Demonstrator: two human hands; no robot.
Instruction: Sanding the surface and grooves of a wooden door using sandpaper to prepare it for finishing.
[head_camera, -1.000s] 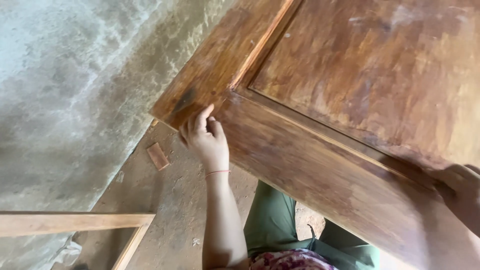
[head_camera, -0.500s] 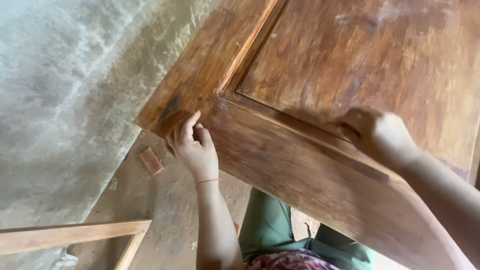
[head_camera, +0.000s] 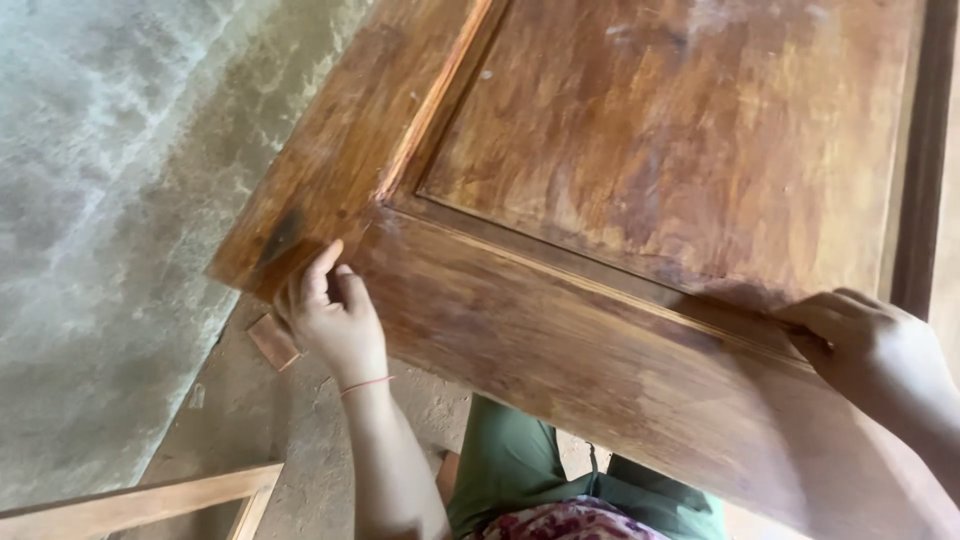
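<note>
The brown varnished wooden door panel fills the centre and right of the frame. Its lower-left corner is gripped by the left hand; the right hand is pressed, curled, on the moulding at right.

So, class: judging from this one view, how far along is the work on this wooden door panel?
Done, it seems: most of the door panel carries glossy brown finish, though streaky and with pale smudges near its top. In hand: the right hand presses along the moulding groove at the panel's lower edge, while the left hand steadies the corner. Left: the dark blotch near that corner and the uneven lower rail.
</note>
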